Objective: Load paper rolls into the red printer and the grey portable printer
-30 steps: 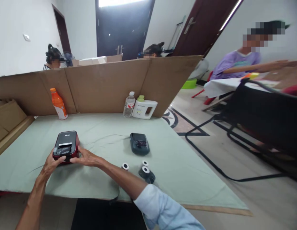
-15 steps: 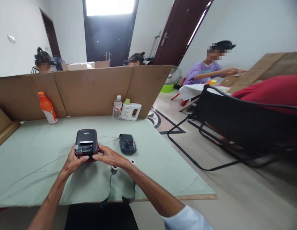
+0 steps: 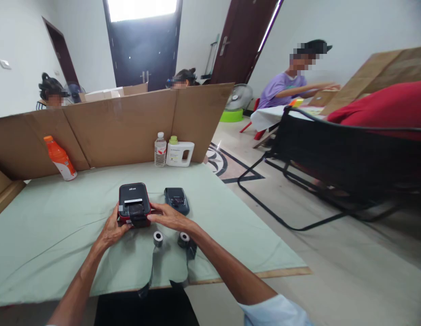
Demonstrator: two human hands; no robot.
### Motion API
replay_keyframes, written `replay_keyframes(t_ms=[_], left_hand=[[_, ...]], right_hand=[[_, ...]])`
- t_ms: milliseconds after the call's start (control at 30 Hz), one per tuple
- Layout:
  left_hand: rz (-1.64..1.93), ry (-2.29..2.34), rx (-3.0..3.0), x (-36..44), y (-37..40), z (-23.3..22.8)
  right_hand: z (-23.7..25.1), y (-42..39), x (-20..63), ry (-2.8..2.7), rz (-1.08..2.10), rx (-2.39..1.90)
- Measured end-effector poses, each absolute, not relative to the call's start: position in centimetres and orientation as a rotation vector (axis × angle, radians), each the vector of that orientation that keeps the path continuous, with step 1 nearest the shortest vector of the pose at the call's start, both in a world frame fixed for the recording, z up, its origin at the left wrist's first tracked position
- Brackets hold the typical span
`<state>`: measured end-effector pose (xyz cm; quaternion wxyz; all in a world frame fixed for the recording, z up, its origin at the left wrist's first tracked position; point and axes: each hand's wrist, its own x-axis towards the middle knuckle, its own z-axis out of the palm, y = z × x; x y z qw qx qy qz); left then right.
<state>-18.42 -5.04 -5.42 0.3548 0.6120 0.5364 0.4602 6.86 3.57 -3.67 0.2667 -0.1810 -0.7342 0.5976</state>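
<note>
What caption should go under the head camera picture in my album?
Left hand and right hand hold a red-and-black device, with a dark device lying nearby.

1 overexposed pane (image 3: 141, 9) above dark door (image 3: 142, 54); soft shadows on green cloth (image 3: 237, 231); black chair (image 3: 332, 158) blurred.

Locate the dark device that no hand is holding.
In the head view, the dark device lies on the pale green cloth, slightly left of the picture's centre, just right of the red-and-black device and beyond the right hand.
</note>
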Motion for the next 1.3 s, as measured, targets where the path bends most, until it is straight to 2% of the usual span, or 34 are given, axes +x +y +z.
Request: replay_keyframes(t_ms=[167, 367, 567, 800, 1300], left_hand=[[1.165, 1.552, 1.575, -17.2, -5.2, -5.7], [1.159, 1.628, 1.606, -17.7, -5.6, -6.2], [1.098, 1.698, 1.943, -19.3, -5.4, -5.9], [1.083, 1.758, 2.125, -19.7, -5.2, -6.1], [1.232, 1.67, 2.156, -19.8, -6.5, -4.6]], right_hand=[[-4.0, 3.9, 6.9, -1.996, 1.495, -0.542], [-4.3, 3.8, 7.4, -1.967, 1.515, -0.561], [-5.0, 4.3, 7.4, -1.92, 1.528, -0.563], [-4.9, 4.6, 7.6, -1.967, 1.386, -0.734], [-4.8, 4.3, 7.0, -2.105, 1.101, -0.734]])
